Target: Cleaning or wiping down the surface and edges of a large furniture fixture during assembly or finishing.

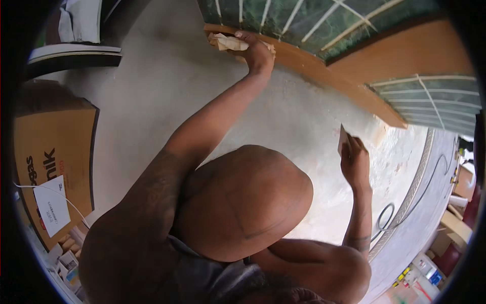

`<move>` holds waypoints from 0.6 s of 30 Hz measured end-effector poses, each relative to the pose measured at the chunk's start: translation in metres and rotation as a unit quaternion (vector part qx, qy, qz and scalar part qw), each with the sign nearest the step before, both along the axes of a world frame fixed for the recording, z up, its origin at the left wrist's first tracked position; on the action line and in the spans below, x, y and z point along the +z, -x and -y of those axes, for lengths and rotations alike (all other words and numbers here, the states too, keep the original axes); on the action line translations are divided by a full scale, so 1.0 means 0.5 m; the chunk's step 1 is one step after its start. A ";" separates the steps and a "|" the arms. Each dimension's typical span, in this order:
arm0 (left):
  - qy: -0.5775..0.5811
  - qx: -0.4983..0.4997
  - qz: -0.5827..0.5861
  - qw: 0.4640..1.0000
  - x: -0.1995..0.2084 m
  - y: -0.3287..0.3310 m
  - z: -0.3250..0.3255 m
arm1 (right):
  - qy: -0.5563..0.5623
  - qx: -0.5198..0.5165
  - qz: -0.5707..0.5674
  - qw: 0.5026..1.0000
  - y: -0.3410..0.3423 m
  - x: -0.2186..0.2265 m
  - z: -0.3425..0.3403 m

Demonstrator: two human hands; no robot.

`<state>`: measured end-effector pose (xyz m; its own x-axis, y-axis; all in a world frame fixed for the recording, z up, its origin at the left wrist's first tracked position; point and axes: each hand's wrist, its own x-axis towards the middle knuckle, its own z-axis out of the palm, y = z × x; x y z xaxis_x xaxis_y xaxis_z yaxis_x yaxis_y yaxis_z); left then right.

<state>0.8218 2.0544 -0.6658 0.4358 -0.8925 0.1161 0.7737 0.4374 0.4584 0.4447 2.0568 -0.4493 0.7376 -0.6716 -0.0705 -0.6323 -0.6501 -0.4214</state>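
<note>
The left hand had its fingers curled over a crumpled beige sheet along the wooden frame; the right hand pinched a thin flat piece, apart from the frame.

The crumpled sheet looks like matt paper, the frame like smooth wood; the panel looks glossy, the box matt cardboard, the floor smooth concrete.
</note>
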 end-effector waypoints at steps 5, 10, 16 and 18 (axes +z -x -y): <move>-0.319 -0.023 0.023 0.947 0.265 0.298 0.009 | 0.012 -0.050 0.080 0.996 0.011 -0.042 0.063; -0.268 -0.239 -0.048 0.932 0.363 0.146 -0.176 | 0.124 0.023 0.145 0.981 -0.050 -0.118 0.153; -0.342 -0.215 0.057 0.913 0.557 -0.051 -0.452 | 0.216 0.123 0.222 0.943 -0.212 -0.167 0.151; -0.405 -0.185 0.060 0.893 0.586 -0.086 -0.492 | 0.264 0.117 0.265 0.920 -0.254 -0.205 0.137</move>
